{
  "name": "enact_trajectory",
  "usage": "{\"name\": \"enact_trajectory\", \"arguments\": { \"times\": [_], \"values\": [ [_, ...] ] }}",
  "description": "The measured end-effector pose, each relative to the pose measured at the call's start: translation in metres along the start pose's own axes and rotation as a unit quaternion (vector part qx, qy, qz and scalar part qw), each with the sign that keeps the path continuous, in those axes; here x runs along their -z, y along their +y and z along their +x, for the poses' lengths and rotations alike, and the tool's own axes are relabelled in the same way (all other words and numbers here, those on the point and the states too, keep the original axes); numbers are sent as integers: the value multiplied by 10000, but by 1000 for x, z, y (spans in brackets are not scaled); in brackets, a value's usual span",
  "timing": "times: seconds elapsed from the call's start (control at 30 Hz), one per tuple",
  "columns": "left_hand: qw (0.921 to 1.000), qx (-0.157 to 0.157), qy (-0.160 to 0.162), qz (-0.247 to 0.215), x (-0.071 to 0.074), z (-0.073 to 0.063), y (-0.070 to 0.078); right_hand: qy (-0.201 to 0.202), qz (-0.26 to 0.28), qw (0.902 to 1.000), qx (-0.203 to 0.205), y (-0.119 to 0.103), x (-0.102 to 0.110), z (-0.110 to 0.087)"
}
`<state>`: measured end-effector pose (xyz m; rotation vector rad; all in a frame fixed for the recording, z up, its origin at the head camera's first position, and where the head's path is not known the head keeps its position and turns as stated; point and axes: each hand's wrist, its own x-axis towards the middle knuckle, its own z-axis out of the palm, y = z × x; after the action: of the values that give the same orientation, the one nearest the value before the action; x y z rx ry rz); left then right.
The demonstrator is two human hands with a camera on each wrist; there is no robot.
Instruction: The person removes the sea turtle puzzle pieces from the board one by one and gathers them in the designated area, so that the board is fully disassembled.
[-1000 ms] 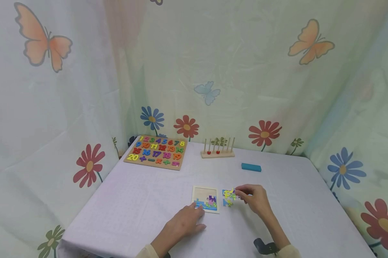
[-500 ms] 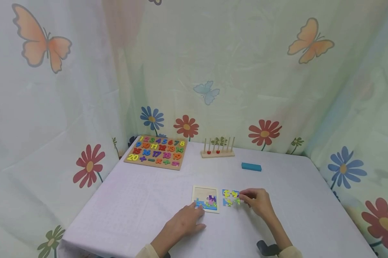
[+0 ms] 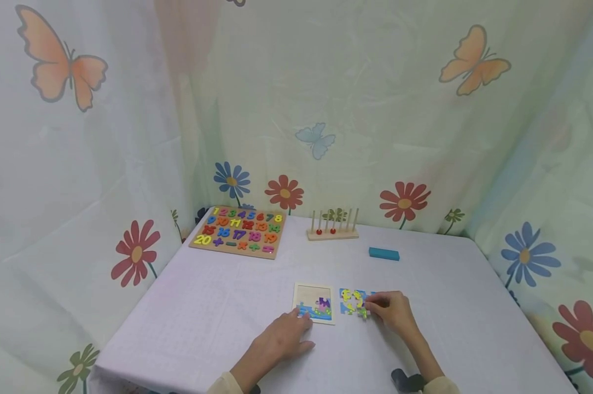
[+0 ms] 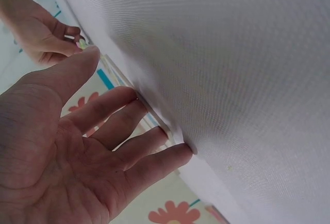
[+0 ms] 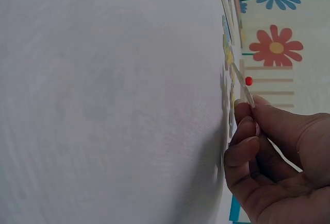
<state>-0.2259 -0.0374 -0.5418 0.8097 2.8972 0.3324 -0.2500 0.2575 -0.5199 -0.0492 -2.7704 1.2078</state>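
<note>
My left hand (image 3: pixel 284 335) rests with relaxed fingers at the lower left edge of a small wooden puzzle tray (image 3: pixel 308 293). A few joined jigsaw pieces, blue with purple and pink, line the tray's lower part. To its right, several loose blue, yellow and green jigsaw pieces (image 3: pixel 346 295) lie on the cloth. There my right hand (image 3: pixel 394 312) pinches a jigsaw piece (image 5: pixel 244 86) between thumb and fingertips, tilted over the loose ones in the right wrist view. Its picture side is mostly hidden.
A wooden number board (image 3: pixel 237 253) sits at the back left of the white-clothed table (image 3: pixel 203 306). Behind the tray stands a peg rack (image 3: pixel 343 236) with red beads. A teal block (image 3: pixel 384 254) lies to its right. Printed curtains (image 3: pixel 375 131) surround the table.
My right hand has shifted slightly right and toward me with the pinched jigsaw piece, uncovering more loose pieces. The left hand has stayed at the tray.
</note>
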Motion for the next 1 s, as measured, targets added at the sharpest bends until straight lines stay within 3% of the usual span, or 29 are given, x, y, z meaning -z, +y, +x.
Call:
{"name": "enact_trajectory", "arguments": {
  "times": [0.1, 0.17, 0.23, 0.37, 0.6, 0.7, 0.87, 0.93, 1.0],
  "values": [
    [9999, 75, -43, 72, 11, -5, 7, 10, -75, 9999, 67, -1, -2, 0],
    [9998, 145, -126, 57, 29, -15, 18, 27, -167, 9998, 118, -1, -3, 0],
    [9998, 166, -143, 40, 39, -20, 23, 18, -241, 9996, 156, -2, -4, 1],
    [9995, 225, -197, -33, 39, -18, 22, 19, -381, 9990, 237, 0, -5, 4],
    [10000, 0, -10, 66, 1, -2, 1, -40, -464, 9987, 223, -1, -6, 5],
    [9999, 63, -55, 81, 7, -5, 5, -67, -496, 9985, 198, -1, -7, 5],
    [9997, 153, -162, 23, 28, -15, 16, -74, -506, 9985, 171, 0, -8, 5],
    [9997, 160, -190, 29, 30, -15, 17, -69, -497, 9986, 173, 0, -8, 6],
    [9998, 115, -145, 65, 23, -11, 13, -69, -497, 9985, 198, -1, -8, 6]
  ]
}}
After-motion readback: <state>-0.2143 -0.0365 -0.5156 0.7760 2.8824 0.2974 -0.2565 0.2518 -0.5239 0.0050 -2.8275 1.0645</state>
